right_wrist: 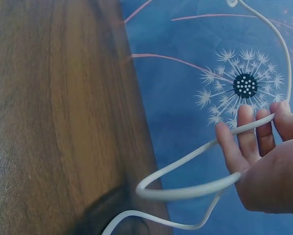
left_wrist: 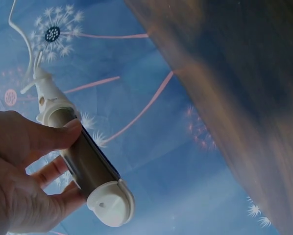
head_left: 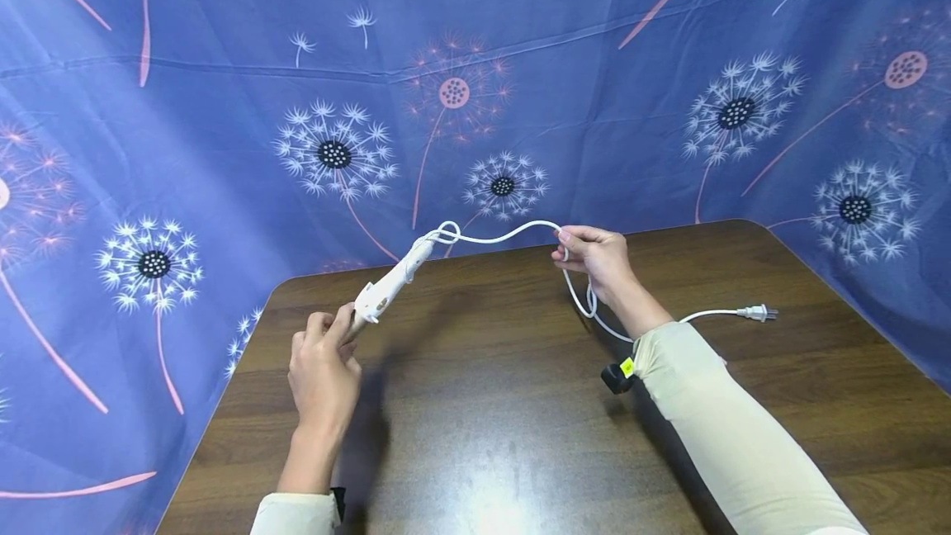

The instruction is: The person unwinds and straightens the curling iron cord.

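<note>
fingers of l hand (head_left: 324,366) pinch hair iron (head_left: 394,278); those of r hand (head_left: 600,262) pinch its cord (right_wrist: 195,191), abv tbl (head_left: 475,386)

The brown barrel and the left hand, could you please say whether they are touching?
Touching: the left wrist view shows the left hand gripping the brown barrel between thumb and fingers.

Your L hand (head_left: 324,366) & R hand (head_left: 605,262) are bare, fingers to wrist. Well behind your R fingers (right_wrist: 246,140), past the wrist, your R sleeve (head_left: 743,428) starts: long, pale cream, plain cloth, w/ a creased, gathered cuff (head_left: 661,345). Near that cuff, further back than the fingers, sits a small blk box (head_left: 615,380) w/ a bright yel. tag (head_left: 627,367), mark too tiny to read. Behind your L fingers (left_wrist: 52,171): a pale cream L sleeve (head_left: 293,514), only its end visible, plus a blk piece (head_left: 339,504) beside it, mostly hidden.
</note>
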`<state>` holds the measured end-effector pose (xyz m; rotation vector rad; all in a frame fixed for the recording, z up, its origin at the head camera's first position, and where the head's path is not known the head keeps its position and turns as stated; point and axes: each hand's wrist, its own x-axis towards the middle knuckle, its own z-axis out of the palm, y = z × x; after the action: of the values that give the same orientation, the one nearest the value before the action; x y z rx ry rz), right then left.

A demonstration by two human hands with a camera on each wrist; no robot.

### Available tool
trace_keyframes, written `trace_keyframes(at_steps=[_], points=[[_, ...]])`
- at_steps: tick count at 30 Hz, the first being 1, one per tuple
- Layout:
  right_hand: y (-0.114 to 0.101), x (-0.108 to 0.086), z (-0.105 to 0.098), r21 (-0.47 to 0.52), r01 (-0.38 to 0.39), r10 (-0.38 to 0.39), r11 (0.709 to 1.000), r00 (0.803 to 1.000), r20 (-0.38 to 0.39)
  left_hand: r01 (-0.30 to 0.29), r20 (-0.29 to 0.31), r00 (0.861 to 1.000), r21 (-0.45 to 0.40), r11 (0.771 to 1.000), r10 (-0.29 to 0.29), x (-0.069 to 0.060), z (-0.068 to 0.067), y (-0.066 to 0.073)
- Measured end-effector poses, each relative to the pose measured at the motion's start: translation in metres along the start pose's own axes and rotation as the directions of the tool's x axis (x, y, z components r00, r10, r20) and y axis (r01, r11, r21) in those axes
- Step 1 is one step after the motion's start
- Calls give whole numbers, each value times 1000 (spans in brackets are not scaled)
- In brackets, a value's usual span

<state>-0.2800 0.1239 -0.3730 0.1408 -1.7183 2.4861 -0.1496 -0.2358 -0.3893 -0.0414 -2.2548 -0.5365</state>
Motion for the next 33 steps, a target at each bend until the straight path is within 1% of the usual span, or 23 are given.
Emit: trace_keyframes(at_steps=[4, 8, 12, 16, 19, 23, 28, 30, 32, 33], points=[[3, 1, -2, -67, -56, 56, 996, 998, -9, -1, -65, 998, -16, 1000, 0, 2, -4, 0], [6, 1, -1, -144, -131, 134, 981, 991, 6, -23, -117, 993, -36, 999, 18, 6, -6, 2], [9, 0, 2, -226, -189, 208, 956, 976, 66, -39, -152, 988, -51, 998, 30, 10, -8, 6], [12, -2, 3, -298, -222, 269, 928, 955, 126, -43, -159, 987, -63, 997, 33, 12, -10, 9], [15, -2, 3, -334, -237, 300, 912, 942, 151, -41, -152, 988, -68, 997, 30, 13, -10, 10], [17, -2, 3, -385, -239, 329, 891, 925, 188, -41, -145, 989, -73, 996, 31, 13, -10, 13], [13, -4, 5, -449, -241, 380, 860, 890, 250, -63, -155, 987, -73, 995, 51, 13, -9, 15], [10, -4, 6, -462, -231, 381, 856, 886, 264, -71, -153, 986, -70, 995, 60, 13, -8, 17], [9, -4, 8, -465, -208, 360, 860, 895, 265, -76, -149, 987, -66, 995, 65, 13, -8, 18], [8, -4, 9, -459, -193, 343, 867, 900, 268, -79, -145, 987, -67, 995, 68, 13, -7, 19]])
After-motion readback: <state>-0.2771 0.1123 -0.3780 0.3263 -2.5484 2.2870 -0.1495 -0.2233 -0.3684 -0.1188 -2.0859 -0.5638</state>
